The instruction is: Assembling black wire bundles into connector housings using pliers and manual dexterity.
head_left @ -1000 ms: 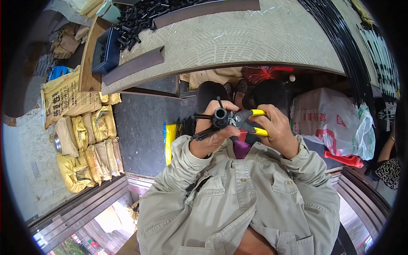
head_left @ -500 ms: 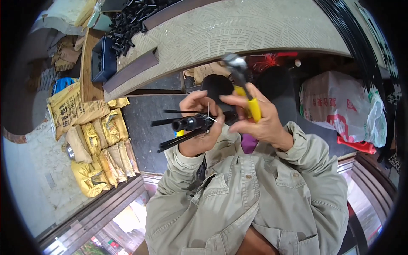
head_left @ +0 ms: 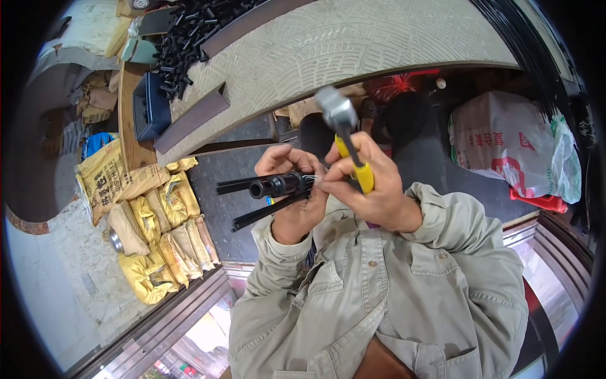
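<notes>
My left hand (head_left: 297, 205) is closed around a black tubular fitting (head_left: 278, 185) that points left with its hollow end showing. Several thin black rods (head_left: 259, 215) lie alongside the fitting in the same grip. Thin silvery wire ends (head_left: 310, 179) stick out by the left fingers. In my right hand (head_left: 372, 189) are pliers (head_left: 355, 155) with yellow-and-dark handles and a blunt metal head, held upward and clear of the fitting. The right thumb and fingertips come together at the wire ends; whether they pinch them is hard to see.
A grey textured worktop (head_left: 353, 41) curves across the far side, with a heap of short black tubes (head_left: 196, 31) at its left. A blue bin (head_left: 151, 104) sits by its edge. Yellow-brown packages (head_left: 148, 221) are stacked left; a white plastic bag (head_left: 492, 142) stands right, below long black rods (head_left: 524, 50).
My right hand has moved left and down to the wire ends, its fingers closing in. The pliers' head has swung left. The fitting has shifted slightly, still in my left hand.
</notes>
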Demonstrator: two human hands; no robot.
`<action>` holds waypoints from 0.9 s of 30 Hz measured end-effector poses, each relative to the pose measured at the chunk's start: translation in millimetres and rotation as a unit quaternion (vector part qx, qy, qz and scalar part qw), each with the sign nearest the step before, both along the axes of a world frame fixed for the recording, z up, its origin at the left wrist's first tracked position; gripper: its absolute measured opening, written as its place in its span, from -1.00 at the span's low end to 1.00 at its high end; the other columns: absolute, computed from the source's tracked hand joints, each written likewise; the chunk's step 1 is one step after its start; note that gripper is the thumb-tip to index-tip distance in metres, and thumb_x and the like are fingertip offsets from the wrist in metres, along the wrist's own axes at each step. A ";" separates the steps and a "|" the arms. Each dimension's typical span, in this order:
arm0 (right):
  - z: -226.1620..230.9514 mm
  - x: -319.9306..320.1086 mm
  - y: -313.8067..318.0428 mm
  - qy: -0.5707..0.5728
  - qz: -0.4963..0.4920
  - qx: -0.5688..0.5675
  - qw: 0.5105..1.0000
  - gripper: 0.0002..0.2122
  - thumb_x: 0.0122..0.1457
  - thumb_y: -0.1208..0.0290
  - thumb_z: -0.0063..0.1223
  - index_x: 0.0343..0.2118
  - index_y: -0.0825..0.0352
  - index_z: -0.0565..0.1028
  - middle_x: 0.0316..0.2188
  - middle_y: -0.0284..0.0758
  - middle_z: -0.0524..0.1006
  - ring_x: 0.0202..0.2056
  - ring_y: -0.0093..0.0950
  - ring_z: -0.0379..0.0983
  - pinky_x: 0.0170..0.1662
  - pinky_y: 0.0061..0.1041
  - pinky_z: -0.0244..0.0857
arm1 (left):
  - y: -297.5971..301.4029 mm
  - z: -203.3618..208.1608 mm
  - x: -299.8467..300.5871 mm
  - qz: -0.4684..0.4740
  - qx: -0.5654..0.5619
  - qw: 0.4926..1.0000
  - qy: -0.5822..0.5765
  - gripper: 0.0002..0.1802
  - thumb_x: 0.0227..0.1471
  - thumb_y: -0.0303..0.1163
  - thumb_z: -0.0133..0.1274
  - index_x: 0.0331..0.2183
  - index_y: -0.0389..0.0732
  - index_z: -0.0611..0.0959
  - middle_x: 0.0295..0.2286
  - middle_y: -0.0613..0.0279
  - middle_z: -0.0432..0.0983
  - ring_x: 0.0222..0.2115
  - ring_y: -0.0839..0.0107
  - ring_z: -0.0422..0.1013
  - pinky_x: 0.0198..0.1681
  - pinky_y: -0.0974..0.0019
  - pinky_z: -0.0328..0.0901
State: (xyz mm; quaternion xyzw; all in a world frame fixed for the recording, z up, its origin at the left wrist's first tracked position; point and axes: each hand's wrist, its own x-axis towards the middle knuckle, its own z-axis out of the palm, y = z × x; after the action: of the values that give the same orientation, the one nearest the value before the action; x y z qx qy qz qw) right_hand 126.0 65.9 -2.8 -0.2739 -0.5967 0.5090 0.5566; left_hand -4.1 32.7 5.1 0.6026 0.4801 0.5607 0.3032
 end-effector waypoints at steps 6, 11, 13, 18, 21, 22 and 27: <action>17.4 9.3 42.2 -0.038 0.168 -0.066 0.983 -0.84 -0.13 0.51 0.19 -0.54 0.41 0.41 -0.42 -0.24 0.42 -0.43 -0.56 0.35 -0.45 -0.62 0.24 | -3.1 3.1 -6.4 -0.029 -0.055 0.998 0.021 -0.38 -0.19 -0.69 0.00 -0.08 -0.23 0.12 -0.46 0.24 0.21 -0.47 0.55 0.20 -0.34 0.47 0.16; -12.3 27.5 41.4 -0.151 0.169 0.088 0.970 -0.82 -0.05 0.50 0.09 -0.38 0.47 0.42 -0.32 -0.16 0.42 -0.38 -0.43 0.40 -0.36 -0.55 0.29 | -7.7 5.4 -10.0 -0.054 -0.094 0.989 -0.100 -0.39 -0.18 -0.69 -0.03 -0.07 -0.24 0.10 -0.46 0.23 0.21 -0.46 0.50 0.26 -0.29 0.42 0.27; 7.7 49.4 45.1 -0.306 0.051 0.259 0.915 -0.82 -0.02 0.52 0.03 -0.34 0.46 0.43 -0.23 -0.13 0.42 -0.23 -0.30 0.39 -0.19 -0.38 0.26 | -5.6 7.9 -13.5 -0.056 -0.106 0.988 -0.098 -0.33 -0.18 -0.68 -0.04 -0.02 -0.23 0.06 -0.39 0.18 0.27 -0.42 0.48 0.31 -0.28 0.41 0.28; 13.6 63.3 52.3 -0.453 -0.151 0.510 0.716 -0.78 0.04 0.38 -0.06 -0.23 0.26 0.44 -0.04 -0.38 0.31 0.03 -0.49 0.22 0.18 -0.18 -0.13 | -3.8 6.3 -32.4 -0.090 -0.137 0.984 0.073 -0.28 -0.10 -0.52 -0.01 0.02 -0.33 -0.04 -0.31 0.16 0.32 -0.41 0.54 0.31 -0.28 0.48 0.20; 14.6 60.3 54.1 -0.478 -0.201 0.548 0.656 -0.69 0.03 0.31 -0.04 -0.12 0.15 0.43 0.01 -0.52 0.24 0.06 -0.59 0.17 0.22 -0.15 -0.25 | -3.3 8.1 -25.4 -0.103 -0.138 0.985 0.026 -0.28 -0.09 -0.45 0.00 0.02 -0.39 -0.01 -0.32 0.16 0.32 -0.42 0.56 0.30 -0.28 0.49 0.20; 15.1 60.6 54.3 -0.477 -0.214 0.565 0.638 -0.67 0.02 0.30 -0.04 -0.09 0.13 0.42 0.01 -0.54 0.23 0.07 -0.62 0.16 0.22 -0.14 -0.26 | -3.3 7.0 -25.1 -0.104 -0.139 0.985 0.026 -0.28 -0.09 -0.45 0.00 0.02 -0.39 -0.01 -0.32 0.16 0.32 -0.42 0.56 0.30 -0.28 0.49 0.20; -1.2 60.9 28.8 -0.491 -0.187 0.486 0.699 -0.67 0.00 0.34 -0.06 -0.11 0.17 0.43 -0.06 -0.44 0.25 0.00 -0.55 0.19 0.18 -0.19 -0.19 | -6.6 -10.4 -24.7 -0.019 -0.104 0.989 0.100 -0.37 -0.12 -0.51 0.04 -0.03 -0.42 0.13 -0.26 0.11 0.31 -0.46 0.58 0.29 -0.30 0.49 0.20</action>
State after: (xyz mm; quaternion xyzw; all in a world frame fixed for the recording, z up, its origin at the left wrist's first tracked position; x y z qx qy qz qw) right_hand 186.8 94.7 -3.9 -0.2825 -0.8862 -0.1724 0.3244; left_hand -28.8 26.1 -5.3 0.6299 0.5525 0.4384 0.3252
